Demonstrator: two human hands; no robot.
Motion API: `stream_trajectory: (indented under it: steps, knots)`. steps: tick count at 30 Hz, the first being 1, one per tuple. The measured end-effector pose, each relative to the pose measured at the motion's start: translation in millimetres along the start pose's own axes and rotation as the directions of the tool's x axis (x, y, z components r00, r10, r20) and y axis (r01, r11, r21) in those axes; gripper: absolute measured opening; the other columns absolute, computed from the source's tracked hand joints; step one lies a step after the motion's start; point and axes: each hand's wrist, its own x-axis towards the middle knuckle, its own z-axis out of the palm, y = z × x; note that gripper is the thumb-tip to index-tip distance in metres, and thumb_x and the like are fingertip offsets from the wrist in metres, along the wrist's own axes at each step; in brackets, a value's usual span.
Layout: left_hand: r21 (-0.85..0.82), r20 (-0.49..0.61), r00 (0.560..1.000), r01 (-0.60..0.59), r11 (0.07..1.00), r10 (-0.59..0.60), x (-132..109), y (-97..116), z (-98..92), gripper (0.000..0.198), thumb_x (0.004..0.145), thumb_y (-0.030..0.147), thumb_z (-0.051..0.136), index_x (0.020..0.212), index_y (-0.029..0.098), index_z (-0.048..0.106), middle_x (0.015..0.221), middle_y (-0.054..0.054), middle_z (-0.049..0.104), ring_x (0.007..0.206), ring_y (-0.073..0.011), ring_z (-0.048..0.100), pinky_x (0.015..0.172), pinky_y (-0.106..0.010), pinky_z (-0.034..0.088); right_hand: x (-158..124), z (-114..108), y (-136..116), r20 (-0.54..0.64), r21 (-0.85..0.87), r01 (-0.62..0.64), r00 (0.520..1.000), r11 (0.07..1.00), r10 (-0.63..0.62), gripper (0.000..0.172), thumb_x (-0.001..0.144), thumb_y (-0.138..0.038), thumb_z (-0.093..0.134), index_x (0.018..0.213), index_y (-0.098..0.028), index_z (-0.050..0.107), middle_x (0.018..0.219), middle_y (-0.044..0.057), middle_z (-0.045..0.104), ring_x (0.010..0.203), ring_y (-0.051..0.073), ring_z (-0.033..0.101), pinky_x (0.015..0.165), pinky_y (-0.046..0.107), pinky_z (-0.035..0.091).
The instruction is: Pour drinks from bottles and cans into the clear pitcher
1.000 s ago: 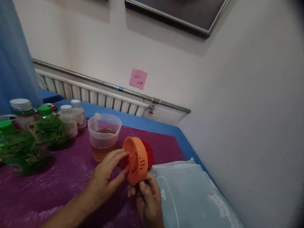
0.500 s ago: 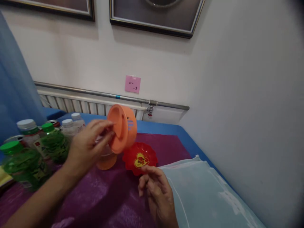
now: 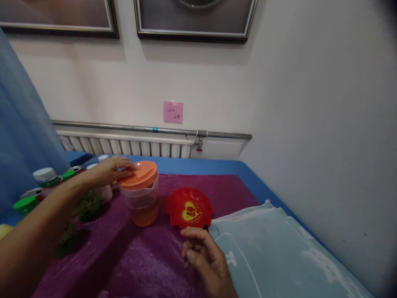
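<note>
Your left hand (image 3: 114, 168), the nearer, pinches the orange lid (image 3: 144, 174) at the mouth of the clear pitcher (image 3: 143, 209), near eleven o'clock from your empty, loosely curled right hand (image 3: 208, 258).

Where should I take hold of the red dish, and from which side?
Probably pinch the near rim of the red dish, coming from the near side with the right hand: the dish sits face up, its scalloped wall flaring outward to offer an edge, and that hand is just in front of it. The left side looks tighter, with the pitcher standing close.
</note>
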Motion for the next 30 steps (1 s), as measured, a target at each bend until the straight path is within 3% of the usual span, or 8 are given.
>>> stream_trajectory:
  steps: [6,13,16,19,21,24,27,30]
  knots:
    - [0.090,0.089,0.996,-0.023,0.996,0.015,8,1,-11.0,0.040,0.082,0.044,0.047,0.106,0.025,0.072,0.104,-0.007,0.066,0.096,-0.0199,0.062,0.082,-0.028,0.051,0,2,-4,0.062,-0.011,-0.045,0.997,0.999,0.046,0.027,0.084,-0.040,0.065,0.107,-0.025,0.068,0.080,0.001,0.060,0.070,0.013,0.053,0.065,0.026,0.044]
    - [0.272,0.109,0.990,-0.119,0.955,0.092,20,24,-11.0,0.041,0.079,0.014,0.038,0.093,0.024,0.075,0.101,-0.006,0.069,0.097,-0.0194,0.059,0.098,-0.035,0.042,1,4,6,0.093,-0.064,0.053,0.995,0.997,-0.047,0.023,0.087,-0.036,0.062,0.106,-0.025,0.069,0.086,0.002,0.059,0.073,0.015,0.055,0.066,0.027,0.045]
    - [0.329,0.087,0.990,-0.135,0.935,0.113,23,33,-3.5,0.039,0.077,0.012,0.039,0.084,0.023,0.075,0.098,-0.007,0.069,0.094,-0.0207,0.057,0.099,-0.038,0.040,2,4,2,0.113,-0.118,0.068,0.992,0.991,-0.054,0.020,0.086,-0.030,0.062,0.105,-0.027,0.069,0.089,0.002,0.060,0.077,0.016,0.056,0.071,0.028,0.045]
    - [0.338,0.053,0.993,-0.121,0.933,0.109,20,40,0.7,0.039,0.080,0.017,0.037,0.091,0.020,0.074,0.104,-0.009,0.068,0.100,-0.0219,0.058,0.099,-0.037,0.043,2,3,-3,0.138,-0.155,0.093,0.988,0.984,-0.072,0.021,0.086,-0.026,0.062,0.105,-0.028,0.068,0.092,0.002,0.061,0.080,0.016,0.057,0.075,0.029,0.045]
    - [0.302,0.037,0.994,-0.111,0.947,0.105,13,42,-0.4,0.042,0.085,0.028,0.037,0.107,0.018,0.071,0.119,-0.010,0.065,0.112,-0.0227,0.057,0.105,-0.036,0.043,1,3,-3,0.141,-0.166,0.086,0.988,0.982,-0.063,0.021,0.086,-0.025,0.061,0.105,-0.028,0.068,0.093,0.001,0.061,0.081,0.016,0.057,0.075,0.029,0.045]
    - [0.107,0.098,0.993,-0.072,0.992,0.061,1,38,-5.6,0.048,0.083,0.044,0.045,0.119,0.021,0.066,0.138,-0.008,0.057,0.127,-0.0234,0.052,0.113,-0.034,0.040,0,3,-3,0.128,-0.181,0.049,0.991,0.982,-0.026,0.022,0.084,-0.023,0.061,0.104,-0.028,0.068,0.093,0.001,0.062,0.082,0.016,0.058,0.075,0.028,0.045]
    - [-0.050,0.183,0.982,-0.044,0.998,0.053,-6,26,-10.7,0.042,0.083,0.042,0.048,0.114,0.023,0.069,0.137,-0.005,0.059,0.130,-0.0217,0.051,0.114,-0.033,0.041,0,4,-3,0.141,-0.193,0.033,0.990,0.981,-0.005,0.022,0.084,-0.022,0.061,0.104,-0.028,0.068,0.093,0.001,0.062,0.083,0.016,0.059,0.076,0.028,0.045]
    - [-0.059,0.203,0.977,-0.056,0.997,0.067,-4,16,-12.4,0.039,0.085,0.038,0.048,0.116,0.027,0.068,0.138,-0.003,0.059,0.133,-0.0202,0.049,0.117,-0.036,0.037,1,5,-3,0.157,-0.218,0.036,0.988,0.975,-0.002,0.021,0.083,-0.021,0.061,0.102,-0.027,0.069,0.094,0.001,0.064,0.084,0.017,0.059,0.076,0.028,0.045]
